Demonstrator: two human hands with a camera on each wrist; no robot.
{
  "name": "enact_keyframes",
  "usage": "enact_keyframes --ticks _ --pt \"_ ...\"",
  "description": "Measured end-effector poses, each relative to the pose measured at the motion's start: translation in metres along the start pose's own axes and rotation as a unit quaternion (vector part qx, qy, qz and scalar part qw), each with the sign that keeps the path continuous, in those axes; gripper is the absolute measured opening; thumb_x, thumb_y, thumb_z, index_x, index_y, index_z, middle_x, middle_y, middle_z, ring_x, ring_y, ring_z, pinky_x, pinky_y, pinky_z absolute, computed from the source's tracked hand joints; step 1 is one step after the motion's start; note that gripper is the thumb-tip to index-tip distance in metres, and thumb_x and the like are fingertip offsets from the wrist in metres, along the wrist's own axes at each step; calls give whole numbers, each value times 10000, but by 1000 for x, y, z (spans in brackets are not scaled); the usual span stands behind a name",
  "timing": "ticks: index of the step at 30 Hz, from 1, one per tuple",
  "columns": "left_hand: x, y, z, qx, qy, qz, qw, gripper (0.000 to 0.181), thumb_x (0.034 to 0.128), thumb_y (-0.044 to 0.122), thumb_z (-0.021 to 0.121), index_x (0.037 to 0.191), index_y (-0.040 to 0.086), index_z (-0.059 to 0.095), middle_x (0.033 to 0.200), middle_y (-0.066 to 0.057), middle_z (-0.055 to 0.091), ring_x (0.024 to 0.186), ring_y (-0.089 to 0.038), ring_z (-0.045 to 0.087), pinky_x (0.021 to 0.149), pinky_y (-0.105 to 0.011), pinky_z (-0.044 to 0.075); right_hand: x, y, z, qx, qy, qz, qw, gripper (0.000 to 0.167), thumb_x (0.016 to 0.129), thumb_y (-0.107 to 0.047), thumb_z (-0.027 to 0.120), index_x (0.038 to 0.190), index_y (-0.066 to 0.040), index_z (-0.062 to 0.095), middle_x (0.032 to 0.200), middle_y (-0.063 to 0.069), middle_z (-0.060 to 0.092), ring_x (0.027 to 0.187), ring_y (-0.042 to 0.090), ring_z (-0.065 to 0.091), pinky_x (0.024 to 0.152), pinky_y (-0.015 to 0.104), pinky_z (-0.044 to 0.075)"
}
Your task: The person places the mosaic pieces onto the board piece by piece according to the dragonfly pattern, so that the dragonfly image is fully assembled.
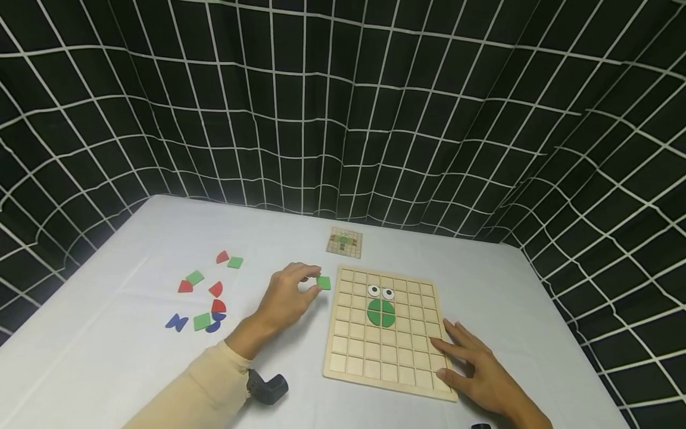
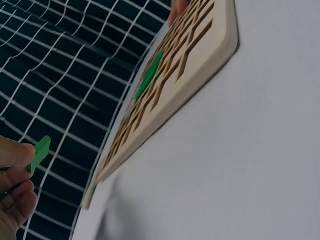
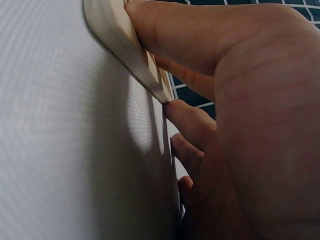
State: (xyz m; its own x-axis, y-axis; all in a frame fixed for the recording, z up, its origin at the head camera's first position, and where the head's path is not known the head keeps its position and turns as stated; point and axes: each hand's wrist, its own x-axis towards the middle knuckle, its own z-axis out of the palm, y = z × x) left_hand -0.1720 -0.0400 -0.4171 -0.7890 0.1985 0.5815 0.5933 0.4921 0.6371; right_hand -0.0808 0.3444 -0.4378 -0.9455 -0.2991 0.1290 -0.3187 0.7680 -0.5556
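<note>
Between thumb and fingers, my left hand [image 1: 284, 298] pinches a green square [image 1: 324, 282] just off the upper left edge of the wooden grid board [image 1: 370, 363]. The left wrist view shows the same green piece [image 2: 41, 154] at the fingertips. On the board, four green quarter pieces form a circle [image 1: 381, 313], with two round eye pieces [image 1: 381, 292] above it. My right hand [image 1: 482, 369] rests on the board's lower right edge, thumb and a finger on its surface; in the right wrist view other fingers of this hand [image 3: 200, 115] lie beside the edge.
A small patterned card [image 1: 345, 242] lies behind the board. On the left of the white table [image 1: 300, 381] are loose red pieces [image 1: 218, 306], green squares [image 1: 202, 322] and blue pieces [image 1: 177, 322]. A dark gridded curtain [image 1: 316, 119] surrounds the table's back and sides.
</note>
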Motion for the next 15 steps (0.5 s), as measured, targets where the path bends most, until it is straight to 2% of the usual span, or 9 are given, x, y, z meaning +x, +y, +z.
enact_keyframes --ticks 6,15 --pt "4 5 22 -313 -356 -77 9988 321 796 -59 781 1106 -55 698 1037 -131 721 981 -284 681 847 -385 560 0 0 -2 92 -60 78 9999 504 803 -337 824 1267 -176 712 1535 208 406 1412 540 236 985 795 201" --pt "6 8 43 -481 -924 -540 9931 310 852 4 745 1152 -42 681 1082 -121 710 1021 -273 676 883 -387 551 0 1 -1 35 -32 50 10000 496 809 -338 820 1266 -179 713 1531 205 413 1406 539 251 978 795 216"
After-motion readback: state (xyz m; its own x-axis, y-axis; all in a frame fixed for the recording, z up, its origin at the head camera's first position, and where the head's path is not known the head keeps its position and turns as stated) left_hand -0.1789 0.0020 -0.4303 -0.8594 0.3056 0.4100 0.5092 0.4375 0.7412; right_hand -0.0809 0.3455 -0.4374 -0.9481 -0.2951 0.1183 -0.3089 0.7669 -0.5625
